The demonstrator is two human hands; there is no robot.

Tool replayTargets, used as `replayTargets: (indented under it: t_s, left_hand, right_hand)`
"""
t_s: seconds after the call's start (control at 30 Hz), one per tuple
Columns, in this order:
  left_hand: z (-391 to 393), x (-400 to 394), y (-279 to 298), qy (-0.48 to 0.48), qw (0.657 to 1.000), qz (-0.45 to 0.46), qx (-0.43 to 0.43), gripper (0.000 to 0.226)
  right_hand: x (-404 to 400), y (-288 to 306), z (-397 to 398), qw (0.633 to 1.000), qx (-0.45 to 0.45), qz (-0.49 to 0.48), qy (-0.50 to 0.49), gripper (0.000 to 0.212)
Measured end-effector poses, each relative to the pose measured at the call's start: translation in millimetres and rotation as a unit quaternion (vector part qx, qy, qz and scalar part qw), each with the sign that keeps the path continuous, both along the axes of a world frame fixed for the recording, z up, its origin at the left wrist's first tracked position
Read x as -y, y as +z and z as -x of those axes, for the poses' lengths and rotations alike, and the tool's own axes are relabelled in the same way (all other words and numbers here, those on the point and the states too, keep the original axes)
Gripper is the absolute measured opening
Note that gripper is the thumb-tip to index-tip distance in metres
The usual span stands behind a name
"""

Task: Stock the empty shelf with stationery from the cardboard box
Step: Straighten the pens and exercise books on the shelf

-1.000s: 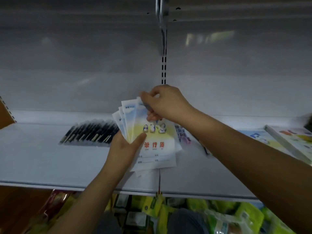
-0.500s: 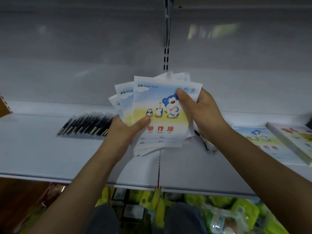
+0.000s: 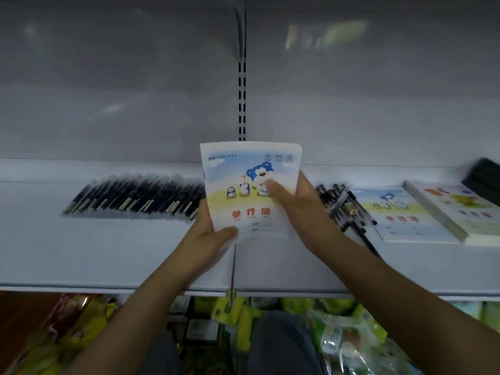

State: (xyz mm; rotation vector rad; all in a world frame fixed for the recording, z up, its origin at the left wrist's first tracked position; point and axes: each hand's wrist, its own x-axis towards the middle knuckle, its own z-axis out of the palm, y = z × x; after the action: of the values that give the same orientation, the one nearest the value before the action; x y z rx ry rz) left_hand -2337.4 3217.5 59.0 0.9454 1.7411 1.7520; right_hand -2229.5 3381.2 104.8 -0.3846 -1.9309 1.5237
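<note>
I hold a squared-up stack of thin exercise books [image 3: 243, 169] with a blue cartoon bear on the cover, upright above the middle of the white shelf [image 3: 108, 255]. My left hand [image 3: 208, 234] grips the stack's lower left corner, thumb across the front. My right hand [image 3: 295, 204] grips its right edge, thumb on the cover. The cardboard box is not in view.
A row of black pens [image 3: 135, 198] lies on the shelf to the left. To the right lie loose black pens [image 3: 343, 207], a matching exercise book [image 3: 400, 215], a stack of books [image 3: 460, 209] and a dark object [image 3: 484, 180]. Packaged goods [image 3: 238, 315] fill the level below.
The fanned-out books have been pushed together into one even stack. My right hand slid from the top edge down to the right side.
</note>
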Motion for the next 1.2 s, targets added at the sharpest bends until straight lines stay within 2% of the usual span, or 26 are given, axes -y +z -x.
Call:
replayTargets:
  t_s: [0.07,0.17,0.3,0.37,0.43,0.5,0.53,0.6,0.67,0.7,0.77,0.8,0.83,0.9,0.93,1.03,1.1,1.13,1.2]
  left_hand:
    - [-1,0,-2,-0.011,1.000,0.017,-0.004,0.074]
    - [-11,-8,8,-0.040,0.998,0.025,-0.031,0.073]
    - [-38,-52,30,-0.030,0.990,0.043,-0.128,0.052]
    - [-58,-86,38,-0.037,0.991,0.041,-0.125,0.044]
    - [-81,-120,45,-0.083,0.992,0.024,-0.096,0.044]
    - [-99,-151,49,-0.130,0.985,0.023,-0.107,0.038]
    - [-104,-164,48,-0.138,0.981,0.027,-0.135,0.035]
    - [-104,-186,43,-0.112,0.960,0.048,-0.252,0.033]
    - [-94,-198,32,-0.069,0.918,0.072,-0.384,0.038]
    - [-88,-202,25,-0.060,0.897,0.088,-0.430,0.042]
    - [-80,-206,9,-0.065,0.868,0.135,-0.474,0.055]
    - [-78,-206,3,-0.073,0.855,0.159,-0.488,0.061]
    - [-77,-205,-3,-0.079,0.843,0.181,-0.500,0.066]
    - [-76,-204,-11,-0.074,0.825,0.203,-0.522,0.070]
    - [-75,-204,-13,-0.069,0.828,0.200,-0.520,0.068]
    - [-74,-201,-14,-0.058,0.846,0.178,-0.499,0.060]
    - [-71,-200,-15,-0.039,0.848,0.169,-0.501,0.057]
    - [-68,-199,-17,-0.026,0.848,0.168,-0.502,0.057]
    - [-65,-199,-18,-0.010,0.853,0.169,-0.495,0.059]
  right_hand:
    - [-1,-15,-10,0.997,0.053,-0.060,0.005,0.029]
    - [-10,-14,-26,0.995,0.061,-0.075,0.001,0.026]
    - [-53,4,-55,0.991,0.051,-0.067,-0.103,0.026]
    - [-85,10,-76,0.985,0.051,-0.034,-0.160,0.028]
    - [-117,23,-100,0.976,0.070,-0.007,-0.207,0.034]
    - [-147,36,-124,0.963,0.087,0.009,-0.254,0.032]
    - [-160,43,-134,0.960,0.083,0.031,-0.267,0.031]
    - [-190,52,-154,0.952,0.096,0.068,-0.282,0.032]
    - [-214,51,-165,0.936,0.162,0.073,-0.303,0.037]
    - [-222,49,-166,0.923,0.231,0.052,-0.305,0.038]
    - [-227,40,-160,0.869,0.363,-0.064,-0.329,0.034]
    - [-227,35,-155,0.854,0.390,-0.098,-0.331,0.035]
    - [-231,27,-150,0.853,0.399,-0.100,-0.322,0.040]
    - [-233,14,-142,0.869,0.387,-0.109,-0.289,0.055]
    - [-233,7,-139,0.875,0.372,-0.142,-0.276,0.061]
    - [-219,-15,-143,0.862,0.301,-0.323,-0.248,0.070]
    - [-196,-30,-149,0.863,0.271,-0.395,-0.159,0.078]
    - [-185,-38,-150,0.856,0.278,-0.423,-0.107,0.083]
    - [-176,-55,-147,0.818,0.307,-0.485,-0.045,0.080]
